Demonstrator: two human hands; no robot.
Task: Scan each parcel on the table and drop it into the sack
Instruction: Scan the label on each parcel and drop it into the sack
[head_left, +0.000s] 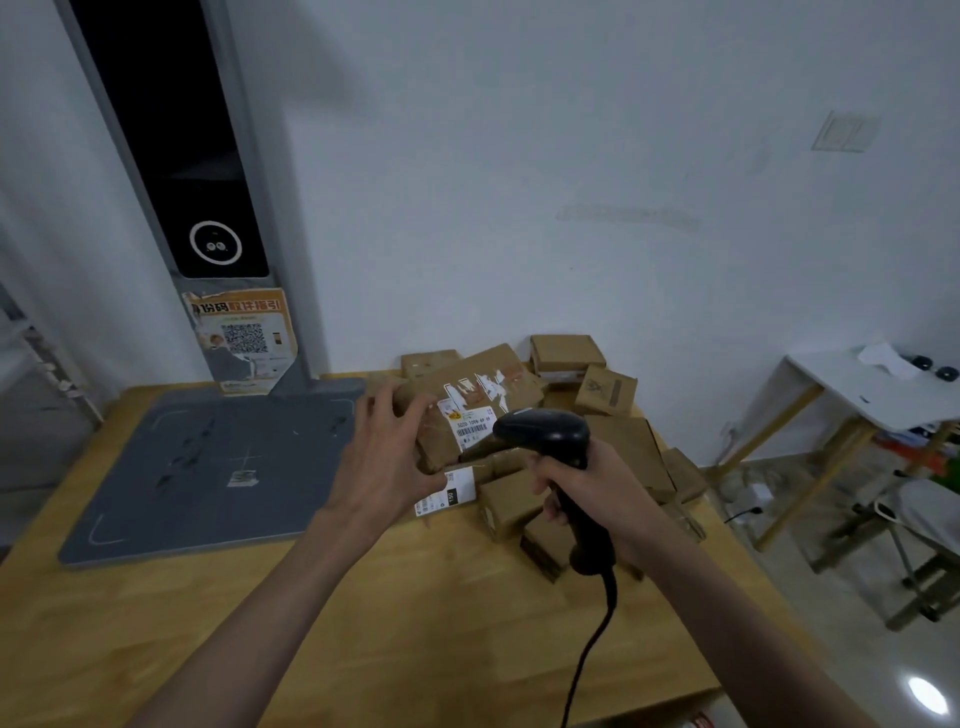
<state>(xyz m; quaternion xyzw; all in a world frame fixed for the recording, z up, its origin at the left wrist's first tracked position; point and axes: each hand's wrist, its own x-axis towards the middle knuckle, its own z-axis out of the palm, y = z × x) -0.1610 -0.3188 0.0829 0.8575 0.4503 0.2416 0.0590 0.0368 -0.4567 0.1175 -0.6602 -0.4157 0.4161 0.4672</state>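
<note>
Two hands: both reach over the wooden table (311, 597) toward a heap of cardboard boxes.
Left hand (387, 457): fingers and thumb curl round the near left end of the large parcel, gripping it.
Right hand (587, 488): clenched round the handle of the black barcode scanner (545, 436), whose head points at the parcel's label.
Large parcel (467, 395): a long brown box with torn tape patches, lying on top of the heap toward the table's far edge, tilted with its labelled face toward the camera.
Label (470, 423): white, with a barcode and printed digits, on the parcel's near face just beside the scanner head.
Heap of smaller parcels (613, 415): brown boxes piled along the table's far right part, some touching the large one, some under the right hand.
Scanner cable (597, 639): black, trailing from the handle's foot toward the table's near edge.
Grey scanning stand (208, 467): flat base on the table's left part, with an upright post at the far left corner bearing a QR poster.
White side table (872, 395): off the right edge, against the wall.
</note>
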